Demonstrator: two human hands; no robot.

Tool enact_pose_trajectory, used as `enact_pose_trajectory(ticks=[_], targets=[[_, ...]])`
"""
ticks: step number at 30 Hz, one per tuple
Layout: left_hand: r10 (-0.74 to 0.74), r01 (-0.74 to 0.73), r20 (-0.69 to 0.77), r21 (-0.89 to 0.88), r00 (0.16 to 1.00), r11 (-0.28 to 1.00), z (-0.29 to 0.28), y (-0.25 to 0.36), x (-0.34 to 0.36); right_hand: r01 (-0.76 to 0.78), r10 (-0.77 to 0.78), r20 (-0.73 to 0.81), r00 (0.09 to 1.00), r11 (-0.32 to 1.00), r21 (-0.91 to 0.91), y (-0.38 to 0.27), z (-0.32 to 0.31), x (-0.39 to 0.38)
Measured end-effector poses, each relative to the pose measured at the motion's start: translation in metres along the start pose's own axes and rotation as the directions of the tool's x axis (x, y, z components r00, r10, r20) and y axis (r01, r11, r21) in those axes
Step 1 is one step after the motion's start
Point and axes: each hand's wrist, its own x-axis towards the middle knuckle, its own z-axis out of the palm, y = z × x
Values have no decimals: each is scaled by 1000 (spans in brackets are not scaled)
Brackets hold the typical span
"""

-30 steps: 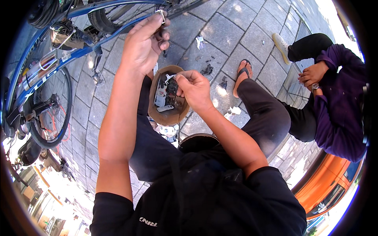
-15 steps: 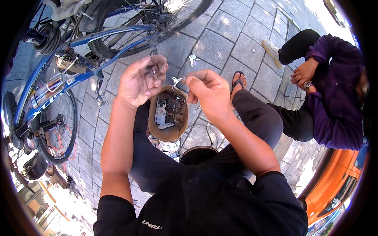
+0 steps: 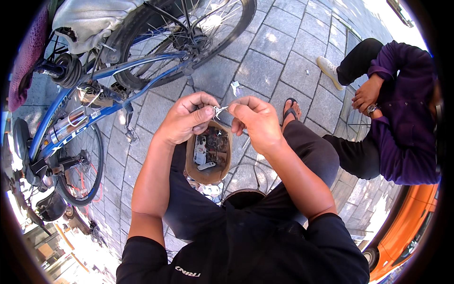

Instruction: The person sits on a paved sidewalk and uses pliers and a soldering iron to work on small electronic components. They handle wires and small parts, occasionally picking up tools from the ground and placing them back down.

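Note:
Both hands are raised over an open cardboard box (image 3: 208, 178) and meet at a small silver metal part (image 3: 219, 111) with thin prongs. My left hand (image 3: 189, 120) is closed, pinching the part's left side between thumb and index finger. From the other side, my right hand (image 3: 257, 122) closes thumb and fingertips on its thin right end. The part's exact kind is too small to make out. Below the hands, the box holds white plastic pieces (image 3: 201, 151) and many small dark parts (image 3: 217, 146), standing between my knees.
A blue bicycle (image 3: 109, 113) rests on the grey paving (image 3: 260, 59) at the left. A seated person in a purple jacket (image 3: 404, 113) is close on my right, hands together. A small white piece (image 3: 235, 87) lies ahead on the paving. An orange car (image 3: 402, 232) stands at lower right.
My left hand, earlier half open with its palm up and apart from the part, has moved right and pinched it. The right hand has kept hold of the part.

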Motion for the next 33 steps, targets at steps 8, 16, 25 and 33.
enact_pose_trajectory(ticks=[8, 16, 25, 33], targets=[[-42, 39, 116, 32, 992, 999, -6, 2, 4, -13, 13, 138, 990, 1000, -4, -2, -16, 3], [-9, 12, 87, -30, 996, 999, -9, -4, 4, 181, -163, 199, 966, 980, -78, 2, -16, -2], [-98, 118, 133, -153, 986, 981, -13, 1, 5, 417, -397, 166, 903, 902, -111, 14, -6, -3], [-150, 179, 141, -218, 978, 959, -15, -2, 8, 289, -280, 72, 957, 940, -179, 13, 0, -5]])
